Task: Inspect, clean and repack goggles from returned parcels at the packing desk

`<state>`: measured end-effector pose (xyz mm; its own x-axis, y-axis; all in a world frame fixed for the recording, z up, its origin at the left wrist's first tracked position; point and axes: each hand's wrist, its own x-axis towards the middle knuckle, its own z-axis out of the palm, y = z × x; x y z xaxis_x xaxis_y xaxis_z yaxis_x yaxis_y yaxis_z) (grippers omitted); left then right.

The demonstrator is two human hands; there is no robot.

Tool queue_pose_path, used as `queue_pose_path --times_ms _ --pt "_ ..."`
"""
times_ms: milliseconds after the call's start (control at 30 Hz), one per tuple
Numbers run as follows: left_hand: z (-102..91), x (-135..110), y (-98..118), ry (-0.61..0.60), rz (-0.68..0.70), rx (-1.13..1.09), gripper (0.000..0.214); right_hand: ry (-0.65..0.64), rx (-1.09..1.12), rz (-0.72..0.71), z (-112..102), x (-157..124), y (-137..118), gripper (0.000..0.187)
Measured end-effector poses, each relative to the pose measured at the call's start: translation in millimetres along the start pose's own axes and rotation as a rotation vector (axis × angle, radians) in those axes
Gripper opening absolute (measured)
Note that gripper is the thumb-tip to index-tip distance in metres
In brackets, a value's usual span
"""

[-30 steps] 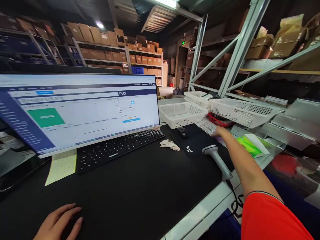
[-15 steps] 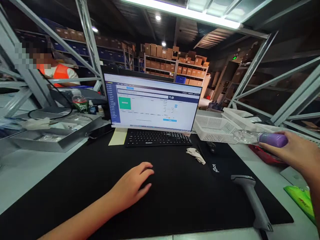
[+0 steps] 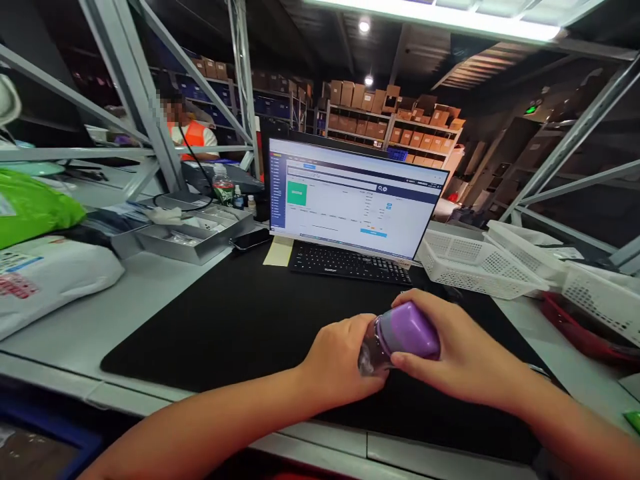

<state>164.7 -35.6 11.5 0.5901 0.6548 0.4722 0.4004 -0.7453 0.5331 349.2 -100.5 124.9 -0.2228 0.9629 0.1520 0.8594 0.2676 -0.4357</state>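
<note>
A clear bottle with a purple cap is held over the black desk mat near the front edge. My right hand is wrapped round the purple cap. My left hand grips the clear body of the bottle from the left. Both hands meet at the bottle, in front of the black keyboard and the lit monitor.
White mesh baskets and a red tray stand at the right. At the left are a metal tray, a phone, a white sack and a green bag. A person in an orange vest sits behind the grey racking.
My right hand brought the purple-capped bottle from the right to the middle. My left hand lifted off the mat and took hold of the bottle's body. The view turned left.
</note>
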Motion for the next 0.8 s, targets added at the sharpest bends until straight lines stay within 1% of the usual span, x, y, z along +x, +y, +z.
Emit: queue_pose_path --times_ms 67,133,233,333,367,433,467,533,567,633,700,733,800 --pt "-6.3 -9 -3 0.014 -0.055 0.018 0.046 0.013 -0.005 -0.006 11 7 -7 0.047" --pt "-11.9 -17 -7 0.006 -0.073 -0.002 0.044 0.016 0.019 0.003 20 13 -8 0.048" --pt "-16.0 -23 -12 -0.056 -0.077 -0.140 0.043 0.042 0.054 -0.045 30 15 -2 0.050" --pt "-14.8 -25 -18 -0.086 -0.083 -0.273 0.046 0.084 0.060 -0.104 38 13 2 0.051" --pt "-13.9 -25 -19 -0.127 -0.092 -0.343 0.046 0.086 0.075 -0.136 39 12 2 0.051" --pt "-12.5 -24 -21 -0.286 -0.101 -0.556 0.045 0.053 0.116 -0.228 36 7 0 0.053" --pt "-12.3 -24 -21 -0.381 -0.094 -0.672 0.045 0.011 0.127 -0.278 32 4 -2 0.055" --pt "-12.8 -21 -20 -0.555 -0.049 -0.864 0.052 -0.114 0.110 -0.361 21 -3 -8 0.056" --pt "-13.2 -19 -20 -0.632 -0.026 -0.926 0.058 -0.178 0.078 -0.385 14 -8 -12 0.055" --pt "-13.4 -14 -20 -0.803 -0.006 -1.002 0.066 -0.287 -0.010 -0.437 0 -18 -20 0.048" --pt "-12.3 -8 -22 -0.969 -0.011 -1.017 0.067 -0.344 -0.098 -0.496 -12 -29 -27 0.042" --pt "-11.3 -5 -23 -1.029 -0.014 -1.004 0.067 -0.356 -0.130 -0.514 -17 -34 -29 0.042" --pt "-9.5 1 -23 -1.092 -0.006 -0.971 0.065 -0.372 -0.154 -0.509 -25 -43 -30 0.050"
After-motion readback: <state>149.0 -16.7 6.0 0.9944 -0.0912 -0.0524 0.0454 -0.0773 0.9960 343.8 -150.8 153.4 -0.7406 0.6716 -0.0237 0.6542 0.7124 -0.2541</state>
